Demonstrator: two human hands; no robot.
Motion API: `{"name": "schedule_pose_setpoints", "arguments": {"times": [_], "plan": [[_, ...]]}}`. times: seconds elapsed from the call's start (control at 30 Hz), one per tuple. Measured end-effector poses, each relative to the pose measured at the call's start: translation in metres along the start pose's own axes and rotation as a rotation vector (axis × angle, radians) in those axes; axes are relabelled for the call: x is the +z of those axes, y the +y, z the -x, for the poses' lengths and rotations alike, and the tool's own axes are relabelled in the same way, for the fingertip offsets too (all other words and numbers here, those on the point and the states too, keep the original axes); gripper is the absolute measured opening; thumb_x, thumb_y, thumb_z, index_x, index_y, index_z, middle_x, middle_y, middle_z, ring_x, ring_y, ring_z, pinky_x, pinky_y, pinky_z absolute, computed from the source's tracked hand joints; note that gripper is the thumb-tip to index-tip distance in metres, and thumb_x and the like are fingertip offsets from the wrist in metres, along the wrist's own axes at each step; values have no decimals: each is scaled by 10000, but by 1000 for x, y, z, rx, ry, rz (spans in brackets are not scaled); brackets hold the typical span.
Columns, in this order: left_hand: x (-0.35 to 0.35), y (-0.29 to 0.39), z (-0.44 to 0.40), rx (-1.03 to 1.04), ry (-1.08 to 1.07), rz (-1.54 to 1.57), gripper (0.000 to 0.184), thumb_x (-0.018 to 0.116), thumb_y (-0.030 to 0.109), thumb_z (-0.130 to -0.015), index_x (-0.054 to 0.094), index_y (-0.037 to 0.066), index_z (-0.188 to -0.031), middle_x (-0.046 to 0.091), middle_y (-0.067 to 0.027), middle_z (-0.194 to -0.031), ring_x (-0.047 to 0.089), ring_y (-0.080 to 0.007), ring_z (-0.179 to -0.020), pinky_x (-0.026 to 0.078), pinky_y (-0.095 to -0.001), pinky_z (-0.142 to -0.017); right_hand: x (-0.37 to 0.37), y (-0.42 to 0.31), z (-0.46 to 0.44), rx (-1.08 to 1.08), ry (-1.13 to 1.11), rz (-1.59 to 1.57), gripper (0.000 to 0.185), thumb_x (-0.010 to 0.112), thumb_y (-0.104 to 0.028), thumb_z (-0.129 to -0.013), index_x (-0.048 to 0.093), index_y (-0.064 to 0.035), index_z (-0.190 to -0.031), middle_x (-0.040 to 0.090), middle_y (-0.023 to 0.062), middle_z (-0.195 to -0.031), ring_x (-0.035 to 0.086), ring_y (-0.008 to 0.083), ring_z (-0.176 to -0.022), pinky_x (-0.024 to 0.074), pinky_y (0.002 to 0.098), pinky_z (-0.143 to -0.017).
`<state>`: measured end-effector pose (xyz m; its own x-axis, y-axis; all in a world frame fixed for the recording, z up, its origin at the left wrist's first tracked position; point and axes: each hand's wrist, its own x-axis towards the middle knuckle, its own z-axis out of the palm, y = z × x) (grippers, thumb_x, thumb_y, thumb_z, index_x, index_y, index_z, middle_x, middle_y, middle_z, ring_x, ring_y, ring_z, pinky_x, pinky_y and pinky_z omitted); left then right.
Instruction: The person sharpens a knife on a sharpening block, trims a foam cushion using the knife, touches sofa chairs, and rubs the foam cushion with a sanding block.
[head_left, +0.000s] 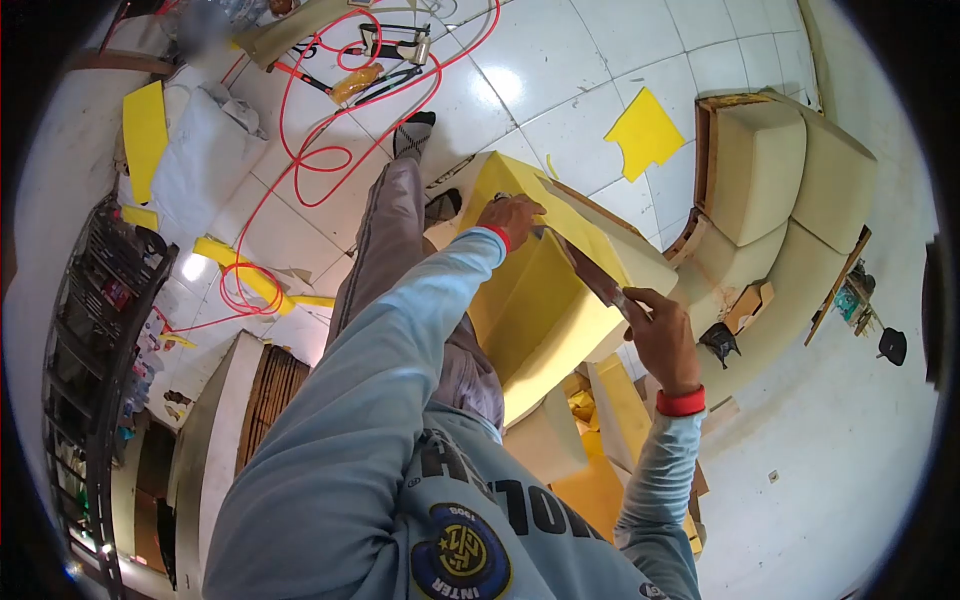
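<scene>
Going left to right across your view, a yellow foam strip (145,140) lies at ten o'clock, and a red hose (298,160) snakes loosely over the tiles between ten and eleven. Just past twelve, your left hand (511,219) rests on the yellow foam piece (532,310), probably to steady it; you can't tell from here whether the fingers pinch it or only press. That foam sits at the dial's centre, right in front of you, within both hands' reach. Toward half past two, the long knife (590,273) lies along its edge, tip pointing at your left hand. Your right hand (663,340), at three, wraps the handle, likely gripping its far end so the knuckles clear the foam. The cream sofa (760,170) stands apart at two.
</scene>
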<state>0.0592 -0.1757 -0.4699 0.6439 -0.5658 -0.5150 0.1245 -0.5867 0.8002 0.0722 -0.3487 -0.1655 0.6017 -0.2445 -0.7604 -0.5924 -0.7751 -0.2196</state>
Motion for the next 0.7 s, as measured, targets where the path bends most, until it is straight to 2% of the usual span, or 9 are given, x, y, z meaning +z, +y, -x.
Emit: {"name": "schedule_pose_setpoints", "arguments": {"times": [0.07, 0.13, 0.2, 0.33, 0.4, 0.5, 0.6, 0.7], "plan": [[1, 2, -2, -25, -38, 25, 302, 560, 80, -897, 661, 140, -1174, 618, -84, -1238, 595, -284, -1127, 476, -396, -967, 7, -2, -3, 11, 1, 35, 213, 641, -202, -896, 714, -24, -988, 689, 229, -821, 698, 344, -751, 547, 410, -676], [4, 3, -1, 3, -54, -4, 307, 557, 79, -894, 662, 149, -1174, 608, -71, -1258, 589, -280, -1139, 474, -402, -970, 39, 8, -26, -5, 31, 48, 223, 645, -211, -891, 711, -31, -1003, 681, 241, -886, 666, 416, -843, 539, 444, -726], [4, 6, 2, 12, -75, -43, 315, 552, 74, -889, 664, 159, -1171, 605, -61, -1268, 588, -274, -1144, 473, -404, -972, 56, 13, -37, 9, 27, 70, 224, 644, -212, -891, 710, -31, -1004, 683, 238, -892, 666, 417, -851, 538, 445, -736], [-4, 8, -2, 15, -123, -90, 336, 556, 66, -869, 670, 187, -1161, 609, -49, -1263, 594, -257, -1138, 468, -393, -974, 8, -4, 5, -28, 7, 74, 194, 643, -169, -888, 711, -28, -1002, 691, 226, -896, 674, 404, -825, 545, 430, -714], [-1, 7, -1, 26, -129, -89, 332, 571, 75, -858, 676, 198, -1148, 611, -47, -1258, 597, -251, -1134, 465, -384, -974, 4, -8, 16, 32, 12, 39, 180, 636, -153, -888, 712, -31, -997, 691, 223, -888, 677, 395, -806, 547, 424, -701], [8, 1, -6, 64, -112, -100, 300, 593, 98, -847, 689, 203, -1112, 610, -47, -1254, 600, -251, -1126, 463, -382, -969, 35, -6, -10, -28, 42, 163, 192, 629, -176, -898, 710, -34, -998, 689, 228, -874, 675, 399, -799, 544, 438, -700], [4, 5, -4, 84, -157, -149, 263, 607, 117, -842, 701, 198, -1074, 609, -49, -1250, 603, -260, -1114, 462, -403, -963, 71, 12, -38, -79, 96, 159, 213, 625, -208, -906, 706, -36, -1003, 685, 231, -858, 673, 405, -796, 541, 452, -705], [-13, 22, -2, 45, -180, -170, 238, 621, 129, -837, 707, 190, -1050, 618, -49, -1233, 605, -267, -1102, 455, -426, -961, 31, -1, -1, -51, 32, 120, 240, 613, -248, -917, 702, -39, -995, 681, 237, -852, 669, 420, -805, 541, 463, -706]]}}
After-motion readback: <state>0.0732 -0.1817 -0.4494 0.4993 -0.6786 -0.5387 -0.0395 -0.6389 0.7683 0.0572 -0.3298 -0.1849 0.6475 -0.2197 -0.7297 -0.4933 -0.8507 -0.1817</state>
